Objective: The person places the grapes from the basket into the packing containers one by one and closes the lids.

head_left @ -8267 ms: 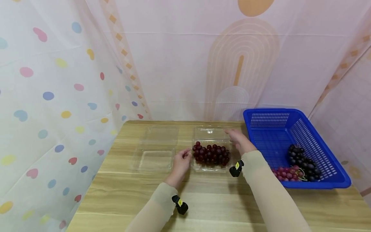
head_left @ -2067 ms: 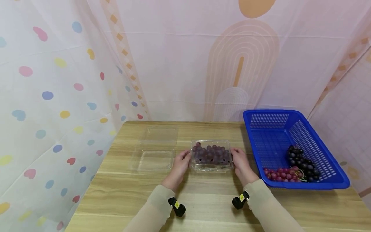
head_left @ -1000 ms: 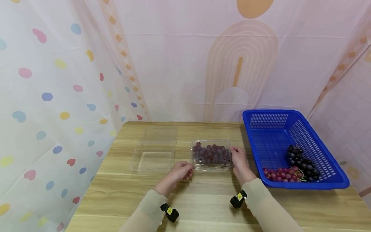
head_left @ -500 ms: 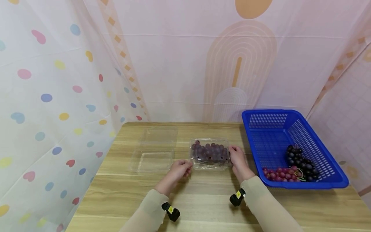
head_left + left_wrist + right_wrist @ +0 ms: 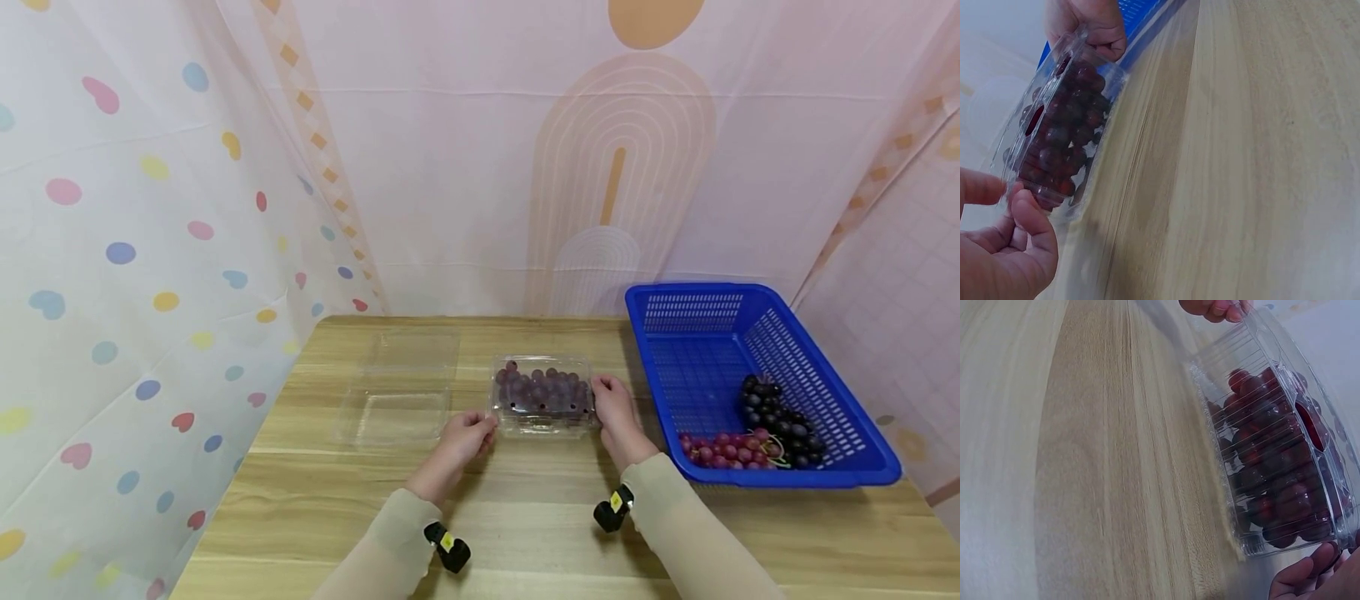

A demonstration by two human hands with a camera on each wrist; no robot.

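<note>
A clear plastic clamshell box [image 5: 542,423] with its lid down sits near the middle of the table; dark red grapes [image 5: 543,390] show through the lid. At the box's near left corner, my left hand [image 5: 461,437] pinches the rim between thumb and fingers. My right hand [image 5: 618,414] grips the right end by its edge. Close up in the left wrist view, the box [image 5: 1054,131] has its rim between the left thumb and fingertip. In the right wrist view, right fingers [image 5: 1294,578] hold the box's near end. Whether its base touches the table I cannot tell.
Left of it, a second clear clamshell box [image 5: 405,417] lies open on the wooden table [image 5: 540,517]. A blue plastic basket [image 5: 693,375] stands at the right, holding pinkish-red grapes [image 5: 731,452] and black grapes [image 5: 780,421]. Patterned curtains [image 5: 465,183] hang behind.
Earlier the lid stood open behind the grapes; now it covers them. My left hand has shifted from the left side to the near left corner. Lately the box has edged slightly away from me.
</note>
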